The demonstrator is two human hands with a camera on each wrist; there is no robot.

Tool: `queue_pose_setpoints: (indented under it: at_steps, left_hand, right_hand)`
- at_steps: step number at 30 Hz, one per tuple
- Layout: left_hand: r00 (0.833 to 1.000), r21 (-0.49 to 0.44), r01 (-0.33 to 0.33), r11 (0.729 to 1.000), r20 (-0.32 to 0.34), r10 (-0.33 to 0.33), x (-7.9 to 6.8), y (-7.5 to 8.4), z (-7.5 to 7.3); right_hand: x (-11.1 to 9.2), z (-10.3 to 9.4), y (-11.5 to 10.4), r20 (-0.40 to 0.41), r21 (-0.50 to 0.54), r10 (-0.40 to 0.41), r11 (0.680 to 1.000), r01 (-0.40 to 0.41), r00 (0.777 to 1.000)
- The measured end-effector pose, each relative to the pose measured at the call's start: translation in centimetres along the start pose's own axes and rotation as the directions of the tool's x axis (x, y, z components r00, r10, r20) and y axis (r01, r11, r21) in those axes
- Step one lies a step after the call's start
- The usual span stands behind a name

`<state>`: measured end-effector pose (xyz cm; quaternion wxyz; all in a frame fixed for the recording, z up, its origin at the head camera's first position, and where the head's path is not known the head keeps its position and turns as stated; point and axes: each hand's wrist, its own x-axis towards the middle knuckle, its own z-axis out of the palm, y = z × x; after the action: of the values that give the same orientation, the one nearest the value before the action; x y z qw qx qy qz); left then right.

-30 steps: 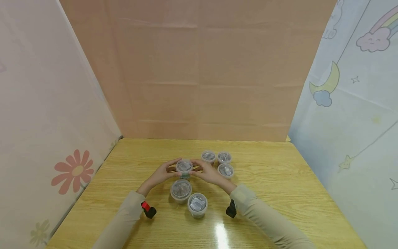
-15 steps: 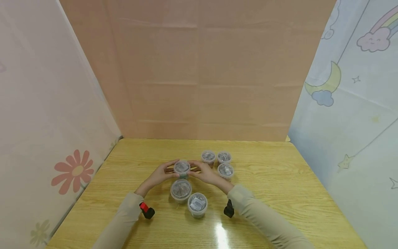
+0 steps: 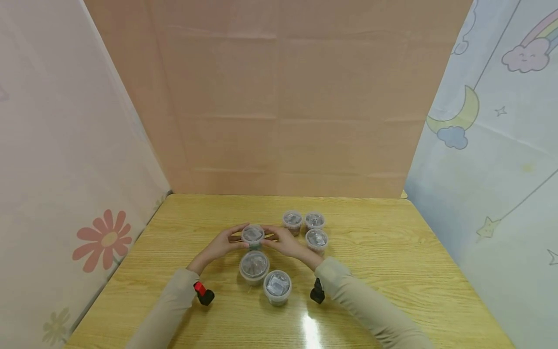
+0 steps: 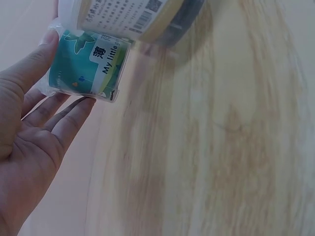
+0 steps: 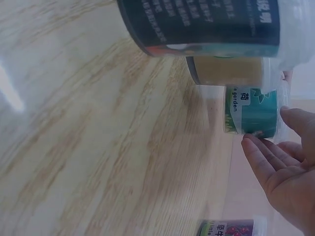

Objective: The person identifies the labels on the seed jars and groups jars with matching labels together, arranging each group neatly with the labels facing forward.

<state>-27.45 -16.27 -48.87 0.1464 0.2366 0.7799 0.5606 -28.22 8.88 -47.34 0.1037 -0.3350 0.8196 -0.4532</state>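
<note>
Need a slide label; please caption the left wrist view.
A left hand holds a teal-labelled tub, another tub close by.

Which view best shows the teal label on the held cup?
Left wrist: the teal label appears largest, with "My little" legible. The right wrist view shows it smaller, with "garden" legible; the head view, only a small greenish strip.

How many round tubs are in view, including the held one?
6: the held tub between left hand and right hand; nearer the camera, a middle tub and nearest tub; to the right, a back-left tub, back-right tub and near-right tub.
</note>
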Motion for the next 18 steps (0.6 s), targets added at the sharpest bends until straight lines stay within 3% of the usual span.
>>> queue_pose_setpoints:
  at_steps: [7,18]
  left_hand:
    - [1.000,0.016,-0.007,1.000,-0.005,0.007,-0.1,-0.7,-0.2]
    - [1.000,0.018,0.001,1.000,-0.014,0.000,-0.3,-1.1,-0.6]
  right_hand:
    - [0.3,0.6,0.6,-0.006,-0.026,-0.074,0.997,0.073,0.997]
    - [0.7,0.9,0.7,0.046,-0.034,-0.011,0.999,0.013,0.999]
